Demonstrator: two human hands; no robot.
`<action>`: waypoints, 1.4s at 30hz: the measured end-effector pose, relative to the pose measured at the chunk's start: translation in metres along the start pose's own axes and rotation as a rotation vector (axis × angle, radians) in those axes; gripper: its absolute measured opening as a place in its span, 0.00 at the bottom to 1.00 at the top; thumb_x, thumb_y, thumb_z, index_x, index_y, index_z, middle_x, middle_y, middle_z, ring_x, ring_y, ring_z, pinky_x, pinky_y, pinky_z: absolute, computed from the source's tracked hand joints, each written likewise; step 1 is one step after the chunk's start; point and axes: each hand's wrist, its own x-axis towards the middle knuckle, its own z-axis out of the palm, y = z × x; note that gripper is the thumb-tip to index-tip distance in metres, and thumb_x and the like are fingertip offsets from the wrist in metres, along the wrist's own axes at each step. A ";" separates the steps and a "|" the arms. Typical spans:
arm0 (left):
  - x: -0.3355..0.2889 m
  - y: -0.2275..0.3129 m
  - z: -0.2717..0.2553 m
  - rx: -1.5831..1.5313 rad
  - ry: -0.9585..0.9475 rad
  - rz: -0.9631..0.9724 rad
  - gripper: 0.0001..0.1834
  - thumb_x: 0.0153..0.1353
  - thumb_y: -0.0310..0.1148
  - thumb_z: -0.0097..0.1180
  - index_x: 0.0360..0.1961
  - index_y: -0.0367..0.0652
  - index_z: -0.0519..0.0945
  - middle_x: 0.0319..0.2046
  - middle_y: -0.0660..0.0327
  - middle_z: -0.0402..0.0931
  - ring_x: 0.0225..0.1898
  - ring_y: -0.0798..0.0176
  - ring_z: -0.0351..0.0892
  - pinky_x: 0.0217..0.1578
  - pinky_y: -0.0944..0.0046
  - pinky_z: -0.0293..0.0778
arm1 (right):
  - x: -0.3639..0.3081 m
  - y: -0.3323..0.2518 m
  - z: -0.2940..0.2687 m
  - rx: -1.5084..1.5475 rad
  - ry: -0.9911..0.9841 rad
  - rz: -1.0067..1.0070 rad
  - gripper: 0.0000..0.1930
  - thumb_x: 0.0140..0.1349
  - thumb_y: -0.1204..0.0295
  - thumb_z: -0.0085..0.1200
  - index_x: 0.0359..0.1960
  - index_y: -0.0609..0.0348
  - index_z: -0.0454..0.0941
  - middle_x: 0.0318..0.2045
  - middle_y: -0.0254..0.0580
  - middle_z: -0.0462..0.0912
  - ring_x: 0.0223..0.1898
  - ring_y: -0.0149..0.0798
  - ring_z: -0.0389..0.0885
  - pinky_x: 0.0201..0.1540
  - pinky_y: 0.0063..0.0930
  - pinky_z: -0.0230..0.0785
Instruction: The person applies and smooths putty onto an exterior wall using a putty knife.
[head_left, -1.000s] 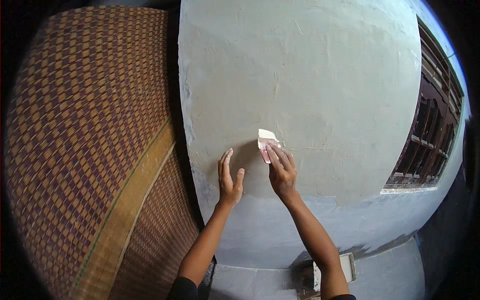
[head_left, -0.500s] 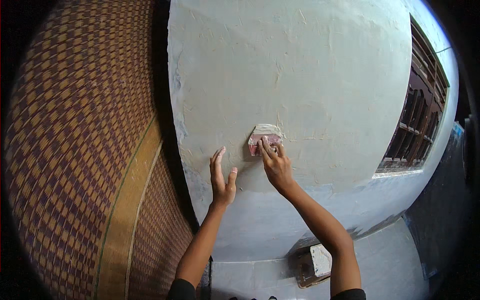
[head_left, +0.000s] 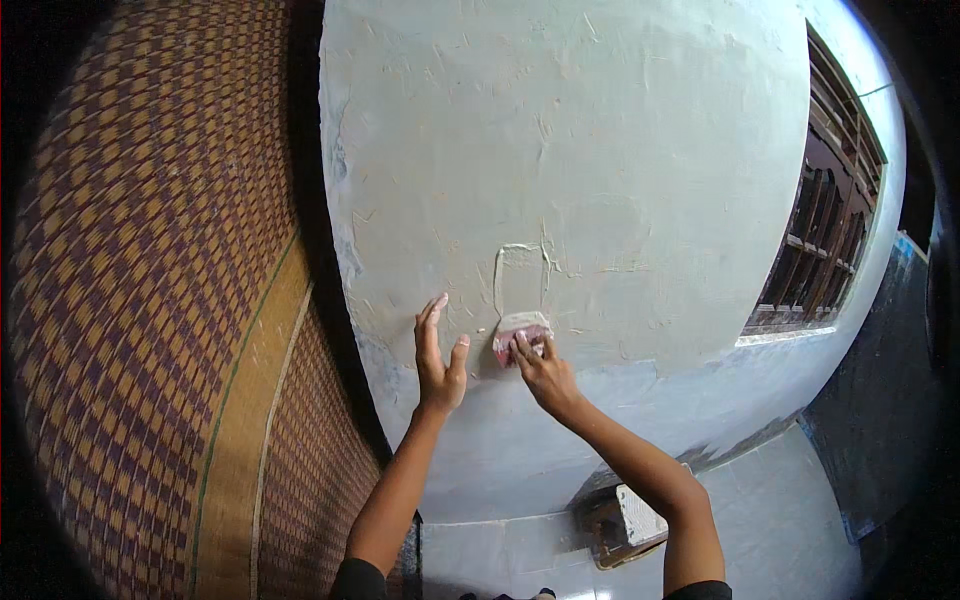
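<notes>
My right hand (head_left: 547,378) grips a reddish putty scraper (head_left: 508,345), its wide edge loaded with pale putty and laid against the wall (head_left: 650,200). Above the scraper, a fresh strip bounded by raised putty ridges (head_left: 498,280) runs up the wall. To the left, my left hand (head_left: 437,360) is held up near the wall with thumb and fingers apart and nothing in it. Whether its fingertips touch the wall, I cannot tell. Rough streaks and small ridges of putty mark the upper wall; lower down the surface is bluish and smoother.
A brown-and-tan woven mat (head_left: 180,220) stands along the left side. On the right is a dark wooden window (head_left: 825,240) with a white sill. Below, a white block-like item (head_left: 640,515) rests on a brown stool-like stand (head_left: 605,535) on the tiled floor (head_left: 470,550).
My right hand has drawn the scraper down the wall, leaving a ridged strip of putty above it. The left hand stays raised in nearly the same place. The view has shifted slightly.
</notes>
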 end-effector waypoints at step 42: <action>0.016 0.022 0.040 0.174 0.025 0.019 0.29 0.60 0.31 0.48 0.64 0.33 0.64 0.64 0.50 0.64 0.68 0.50 0.58 0.69 0.52 0.50 | 0.075 0.080 -0.055 0.775 0.829 0.640 0.09 0.60 0.74 0.57 0.40 0.66 0.79 0.29 0.54 0.83 0.31 0.45 0.83 0.34 0.34 0.72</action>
